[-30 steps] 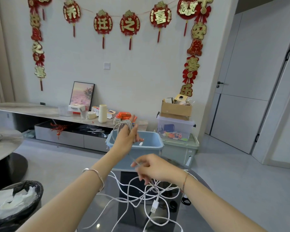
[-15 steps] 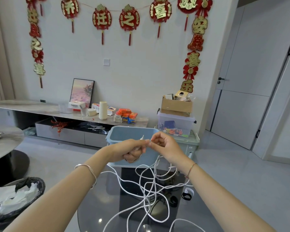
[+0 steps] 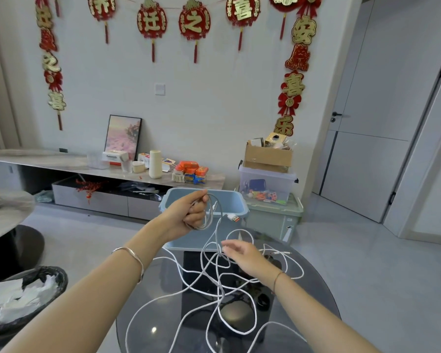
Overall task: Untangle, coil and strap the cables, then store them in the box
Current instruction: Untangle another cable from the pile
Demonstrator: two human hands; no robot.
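Observation:
My left hand (image 3: pixel 191 212) is raised in front of the blue box (image 3: pixel 236 203) and grips a small coil of white cable (image 3: pixel 209 215); an orange-tipped USB plug (image 3: pixel 233 217) sticks out to its right. From the coil the cable drops to my right hand (image 3: pixel 242 254), which is lower, blurred, and pinches the strand with loose fingers. Below both hands a tangle of white cables (image 3: pixel 214 289) sprawls over the dark glass table (image 3: pixel 311 296). The blue box stands open at the table's far edge.
A bin with a black liner (image 3: pixel 23 299) and white paper stands at the lower left. Behind the box are a green crate (image 3: pixel 275 220), a clear tub and a cardboard box. A low sideboard (image 3: pixel 61 161) runs along the wall. A round table (image 3: pixel 5 212) sits at far left.
The hands met in front of the box half a second ago. Now my right hand has dropped down along the cable, while my left stays up holding the coil.

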